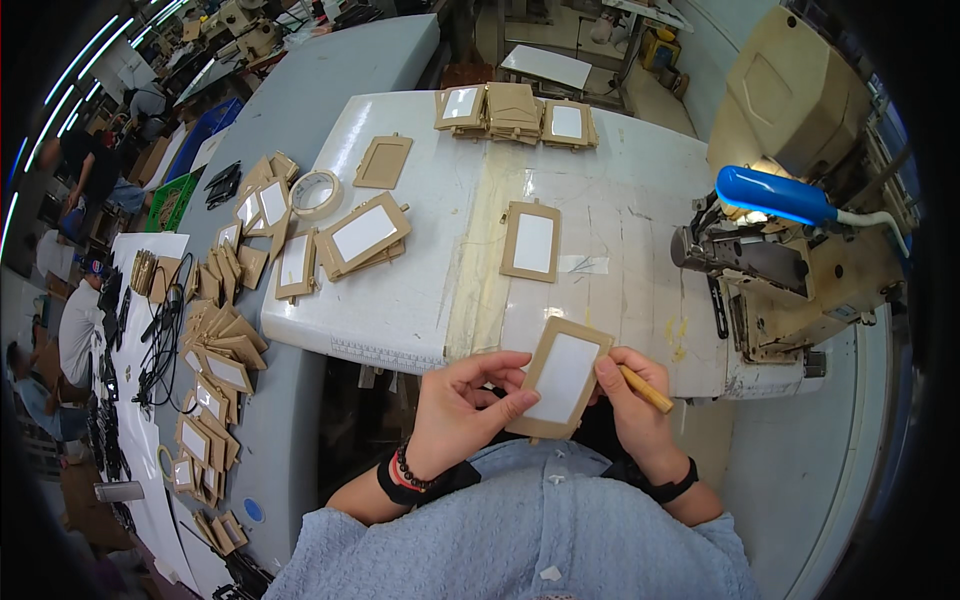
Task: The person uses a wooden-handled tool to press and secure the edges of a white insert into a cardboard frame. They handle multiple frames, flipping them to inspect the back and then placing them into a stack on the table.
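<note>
A tan card holder [566,378] with a white window is held up in front of my body, tilted, just off the table's near edge. My left hand [462,408] pinches its left side, the thumb lying on the lower frame. At its right edge, the thumb and fingers of my right hand [640,420] grip the frame. The same hand holds a tool with a wooden handle [646,388]; its tip is hidden. Beyond my hands, another card holder [531,241] lies flat on the white table [620,200].
Stacked card holders [513,110] sit at the table's far edge. To the left are a tape roll [317,194], more card holders [362,236] and a grey bench [290,420] with many loose ones. A sewing machine [800,270] with a blue lamp [772,195] stands at right. People work far left.
</note>
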Demonstrator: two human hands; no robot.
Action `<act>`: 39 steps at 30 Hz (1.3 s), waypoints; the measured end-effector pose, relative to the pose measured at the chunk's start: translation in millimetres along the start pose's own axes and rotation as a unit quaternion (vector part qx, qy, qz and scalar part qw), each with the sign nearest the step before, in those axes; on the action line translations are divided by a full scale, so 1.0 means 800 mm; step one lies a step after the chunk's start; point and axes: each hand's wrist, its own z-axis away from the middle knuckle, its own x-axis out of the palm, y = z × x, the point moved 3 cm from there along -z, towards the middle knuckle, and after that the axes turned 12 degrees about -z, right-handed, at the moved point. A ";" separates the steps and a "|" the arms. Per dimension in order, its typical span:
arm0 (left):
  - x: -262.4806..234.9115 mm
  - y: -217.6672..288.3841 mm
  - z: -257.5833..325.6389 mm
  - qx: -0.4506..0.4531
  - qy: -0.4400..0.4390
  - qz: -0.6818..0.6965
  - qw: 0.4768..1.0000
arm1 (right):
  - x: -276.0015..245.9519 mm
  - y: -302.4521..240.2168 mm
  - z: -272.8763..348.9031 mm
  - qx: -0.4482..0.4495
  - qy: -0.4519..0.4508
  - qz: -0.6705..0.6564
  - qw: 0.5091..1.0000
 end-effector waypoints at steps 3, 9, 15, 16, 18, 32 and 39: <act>0.001 -0.003 0.000 0.005 -0.007 0.009 1.000 | 0.000 -0.001 0.001 -0.011 -0.001 0.014 1.000; 0.003 -0.018 -0.007 -0.043 -0.027 0.018 0.999 | 0.016 -0.006 0.012 -0.057 -0.003 0.097 0.994; 0.006 -0.031 -0.021 -0.046 -0.010 0.082 0.995 | 0.013 -0.004 0.005 0.011 -0.013 0.071 0.997; 0.002 -0.034 -0.022 -0.057 0.002 0.094 0.994 | 0.016 -0.003 0.003 0.030 -0.023 0.083 0.996; -0.004 -0.043 -0.022 -0.062 0.027 0.095 0.993 | 0.020 0.004 0.000 0.053 -0.054 0.096 0.993; -0.017 0.233 0.100 0.594 0.043 -0.284 0.752 | -0.027 -0.018 -0.152 -0.030 0.079 0.047 0.995; -0.008 0.261 0.096 0.584 -0.221 -0.156 0.765 | -0.077 -0.010 -0.380 -0.204 0.260 0.190 0.924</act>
